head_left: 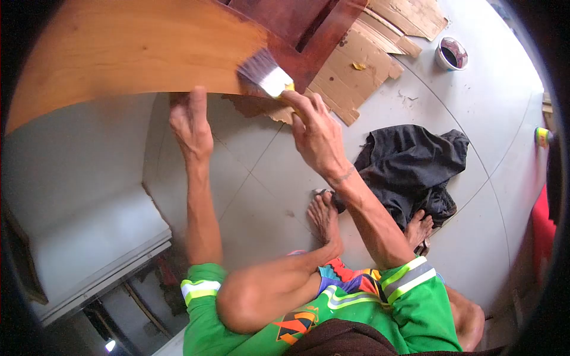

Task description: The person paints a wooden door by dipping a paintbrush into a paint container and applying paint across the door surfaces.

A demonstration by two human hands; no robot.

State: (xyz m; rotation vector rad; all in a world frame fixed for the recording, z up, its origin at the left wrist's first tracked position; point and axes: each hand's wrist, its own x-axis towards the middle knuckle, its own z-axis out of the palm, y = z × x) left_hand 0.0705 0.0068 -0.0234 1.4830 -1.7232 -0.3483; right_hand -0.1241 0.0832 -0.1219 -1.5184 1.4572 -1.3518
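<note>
My right hand [319, 135] is closed round the handle of a wide paintbrush [274, 80]. Its dark bristles press on the face of an orange-brown wooden panel [148, 47], close to its lower edge. Beside the bristles, the wood toward the upper right is coated dark reddish-brown [285, 24]. My left hand [191, 124] grips the panel's lower edge, the thumb resting on the front face and the other fingers mostly hidden behind it.
A white tub with dark liquid [451, 54] stands on the tiled floor at upper right. Stained cardboard [350, 74] lies under the dark wood. A black cloth [415, 163] is heaped near my feet. White boards [101, 237] are at the left.
</note>
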